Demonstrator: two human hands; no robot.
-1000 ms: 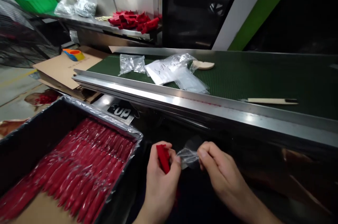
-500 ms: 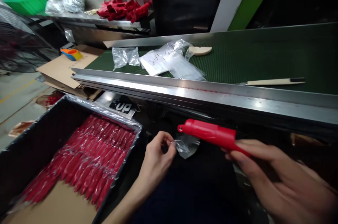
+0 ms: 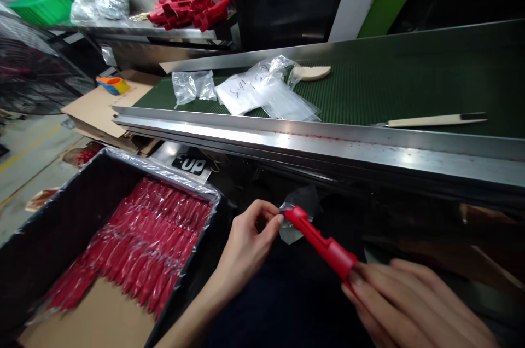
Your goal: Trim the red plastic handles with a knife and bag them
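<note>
Right hand [image 3: 394, 296] closed round red part [image 3: 322, 241], left hand [image 3: 256, 236] pinching bag [image 3: 297, 214]

Green ribbed belt [image 3: 369, 85] edged by metal rail [image 3: 348, 146]; red specks scattered on rail. Slim tool with pale handle [image 3: 430, 120], black at one end, laid on belt near the rail. Pale half-round piece [image 3: 315, 73] set farther back. Flattened cardboard [image 3: 88, 112] stacked at belt's left end, topped by blue-and-yellow item [image 3: 115, 85]. Green bin [image 3: 43, 9] and clear bag of metal parts [image 3: 112, 3] kept on back shelf [image 3: 184, 34]. Fan [image 3: 24, 69] seen blurred, far left.
</note>
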